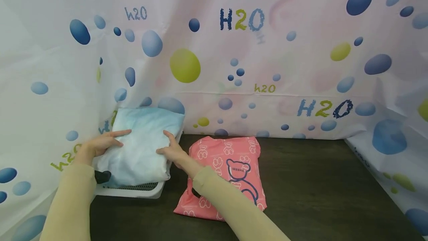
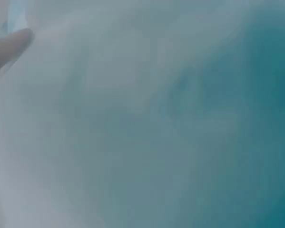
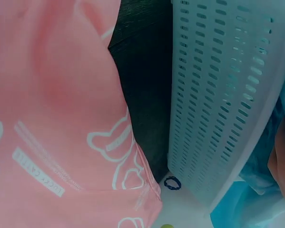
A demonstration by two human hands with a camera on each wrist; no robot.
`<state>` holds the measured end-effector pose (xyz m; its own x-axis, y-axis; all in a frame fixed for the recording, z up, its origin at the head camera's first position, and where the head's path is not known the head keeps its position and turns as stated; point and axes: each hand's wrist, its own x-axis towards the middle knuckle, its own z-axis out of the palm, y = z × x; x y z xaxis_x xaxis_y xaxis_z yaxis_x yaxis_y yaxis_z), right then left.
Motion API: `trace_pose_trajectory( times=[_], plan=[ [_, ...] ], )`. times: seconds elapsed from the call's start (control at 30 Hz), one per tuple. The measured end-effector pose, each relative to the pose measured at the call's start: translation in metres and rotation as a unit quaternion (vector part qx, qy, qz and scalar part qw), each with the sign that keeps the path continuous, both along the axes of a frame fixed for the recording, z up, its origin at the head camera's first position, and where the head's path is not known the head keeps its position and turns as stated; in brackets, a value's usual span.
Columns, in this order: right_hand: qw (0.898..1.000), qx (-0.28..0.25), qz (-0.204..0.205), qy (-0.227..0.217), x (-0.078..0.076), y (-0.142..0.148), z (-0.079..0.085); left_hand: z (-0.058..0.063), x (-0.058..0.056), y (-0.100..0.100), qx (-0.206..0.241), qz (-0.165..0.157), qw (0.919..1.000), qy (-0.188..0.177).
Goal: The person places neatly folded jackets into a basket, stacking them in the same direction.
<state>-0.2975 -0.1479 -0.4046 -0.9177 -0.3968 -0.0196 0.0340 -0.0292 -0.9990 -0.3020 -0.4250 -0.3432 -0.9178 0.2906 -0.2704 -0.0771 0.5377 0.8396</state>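
Note:
A folded pale blue and white cloth (image 1: 143, 148) lies tilted in a white plastic basket (image 1: 133, 192), rising above its rim. My left hand (image 1: 101, 144) touches the cloth's left side, thumb and a finger stretched out over it. On the opposite side my right hand (image 1: 174, 151) rests with thumb and a finger spread on the cloth. The other fingers of both hands are hidden. Cloth fills the left wrist view, blurred, with one fingertip (image 2: 23, 38) at the upper left. The right wrist view shows the basket's slotted wall (image 3: 204, 95) and part of my right hand (image 3: 284, 166).
A pink bag (image 1: 230, 174) with a blue bear print lies flat to the right of the basket, under my right forearm. The dark tabletop (image 1: 311, 181) extends to the right. A white sheet (image 1: 214, 47) with coloured dots hangs behind and along the sides.

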Motion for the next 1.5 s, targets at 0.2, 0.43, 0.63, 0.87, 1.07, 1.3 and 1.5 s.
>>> trace_pose_trajectory(
  times=[0.2, 0.43, 0.63, 0.87, 1.07, 1.3, 1.5],
  plan=[
    [1.000, 0.018, 0.005, -0.010, 0.000, -0.005, -0.007, -0.010, 0.001, 0.000, -0.009, 0.030, 0.9994, 0.015],
    [1.000, 0.031, 0.001, -0.006, -0.001, -0.006, -0.012, -0.026, 0.001, 0.004, -0.007, 0.054, 0.9985, 0.007],
    [0.999, 0.042, 0.015, -0.007, 0.001, -0.006, -0.012, -0.034, -0.001, 0.005, -0.031, 0.060, 0.9977, 0.011],
    [0.997, 0.070, 0.043, 0.003, 0.004, -0.008, -0.013, -0.039, 0.002, 0.002, -0.070, 0.073, 0.9948, 0.007],
    [0.994, 0.090, 0.056, 0.017, 0.009, -0.009, -0.011, -0.042, 0.005, 0.001, -0.092, 0.082, 0.9923, -0.014],
    [0.992, 0.118, 0.026, 0.025, 0.017, -0.010, -0.006, -0.042, 0.002, 0.004, -0.116, 0.091, 0.9891, -0.010],
    [0.992, 0.115, -0.018, 0.052, 0.017, -0.005, -0.002, -0.029, -0.001, 0.015, -0.150, 0.096, 0.9832, 0.041]
  ],
)
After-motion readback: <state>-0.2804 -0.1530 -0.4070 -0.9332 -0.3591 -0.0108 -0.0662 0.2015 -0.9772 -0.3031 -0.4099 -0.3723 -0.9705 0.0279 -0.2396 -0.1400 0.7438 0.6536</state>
